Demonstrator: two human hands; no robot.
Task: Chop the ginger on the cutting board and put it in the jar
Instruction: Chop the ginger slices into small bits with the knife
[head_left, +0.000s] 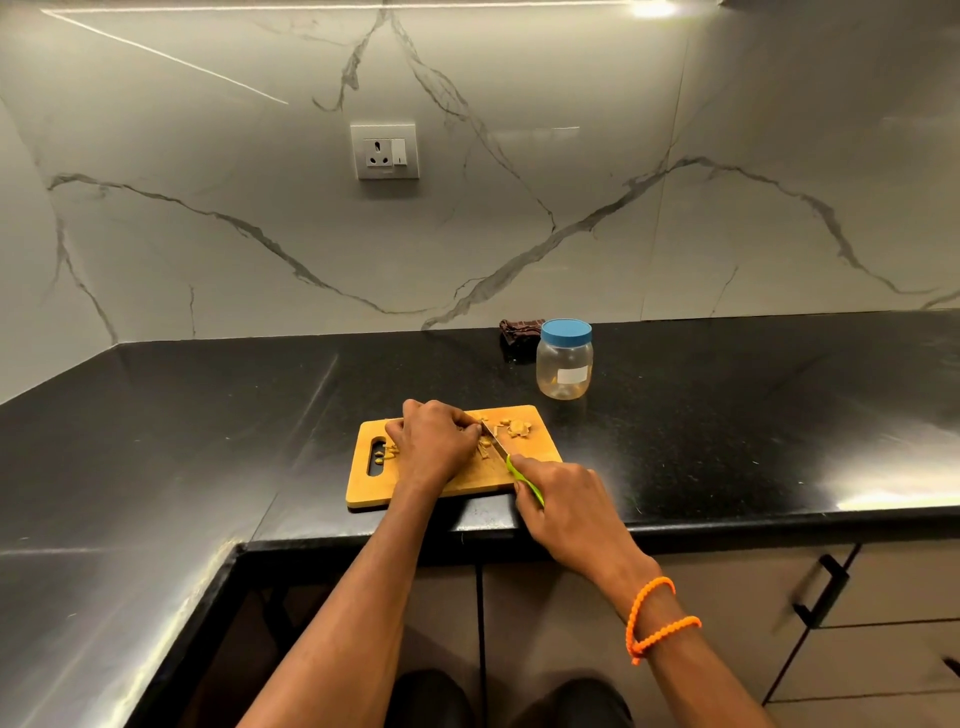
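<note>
Black counter (727, 415): pale ginger bits (518, 427) scattered on wooden board (467, 480).

ginger under left hand (434, 441) hidden, jar (564, 359) contents unclear, knife (511, 460) handle mostly covered

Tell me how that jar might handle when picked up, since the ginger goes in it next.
The jar looks like clear thin plastic and nearly empty, so it is probably light and easy to knock aside. Its smooth rounded sides may be slippery. It stands upright on a flat base with its blue lid on, so rolling seems unlikely.
</note>
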